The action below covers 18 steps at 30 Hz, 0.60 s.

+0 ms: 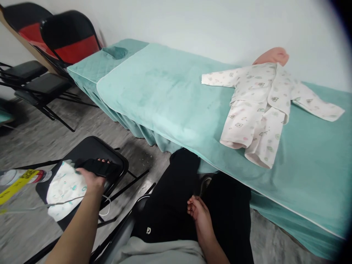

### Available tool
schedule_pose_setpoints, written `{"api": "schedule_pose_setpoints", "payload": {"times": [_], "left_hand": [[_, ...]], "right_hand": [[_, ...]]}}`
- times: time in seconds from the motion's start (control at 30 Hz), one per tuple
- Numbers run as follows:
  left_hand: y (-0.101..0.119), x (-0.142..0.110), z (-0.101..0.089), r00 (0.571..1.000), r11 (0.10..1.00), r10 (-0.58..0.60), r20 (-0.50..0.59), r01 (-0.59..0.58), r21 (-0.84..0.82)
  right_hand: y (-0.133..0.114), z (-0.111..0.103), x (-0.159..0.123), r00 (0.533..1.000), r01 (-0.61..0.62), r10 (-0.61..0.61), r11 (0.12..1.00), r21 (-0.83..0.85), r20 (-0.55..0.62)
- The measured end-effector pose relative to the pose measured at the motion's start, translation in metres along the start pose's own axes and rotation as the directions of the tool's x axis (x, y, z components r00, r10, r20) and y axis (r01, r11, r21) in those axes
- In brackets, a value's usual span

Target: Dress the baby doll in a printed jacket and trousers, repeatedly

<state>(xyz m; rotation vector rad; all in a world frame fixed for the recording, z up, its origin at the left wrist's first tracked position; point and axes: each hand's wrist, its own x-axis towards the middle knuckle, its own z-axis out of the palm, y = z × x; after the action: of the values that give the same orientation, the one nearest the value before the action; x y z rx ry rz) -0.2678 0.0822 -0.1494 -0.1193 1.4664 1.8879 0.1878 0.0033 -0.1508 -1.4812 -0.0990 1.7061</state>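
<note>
My left hand [95,179] is closed around a black smartphone [96,167] just above the seat of a black folding chair [95,145]. Beside it on that seat lies a white cloth item with green prints [67,187], and a thin cable [66,201] crosses over it. Over my lap, my right hand [198,209] has its fingers curled in, with nothing visible in them. A small white printed baby jacket [253,86] with matching pants [253,124] is spread on the green-covered bed [165,91].
A salmon-coloured rounded thing [272,56] sits at the jacket's collar, by the wall. Black and red folding chairs [73,36] stand at the back left. A clear bottle-like container with a yellow label [19,185] is blurred at the left edge. My legs [176,194] are against the bed.
</note>
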Motion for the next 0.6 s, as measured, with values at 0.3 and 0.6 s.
{"api": "schedule_pose_setpoints", "payload": {"times": [0.3, 0.6], "left_hand": [[-0.004, 0.0044, -0.0008, 1.0, 1.0, -0.008, 0.009, 0.008, -0.015], [-0.0044, 0.0085, -0.004, 1.0, 0.999, -0.027, 0.001, 0.027, -0.025]], "right_hand": [[0.0002, 0.0002, -0.0008, 1.0, 0.002, -0.003, 1.0, 0.014, 0.006], [-0.0035, 0.0009, -0.0028, 1.0, -0.023, 0.024, 0.999, 0.025, -0.007]]}}
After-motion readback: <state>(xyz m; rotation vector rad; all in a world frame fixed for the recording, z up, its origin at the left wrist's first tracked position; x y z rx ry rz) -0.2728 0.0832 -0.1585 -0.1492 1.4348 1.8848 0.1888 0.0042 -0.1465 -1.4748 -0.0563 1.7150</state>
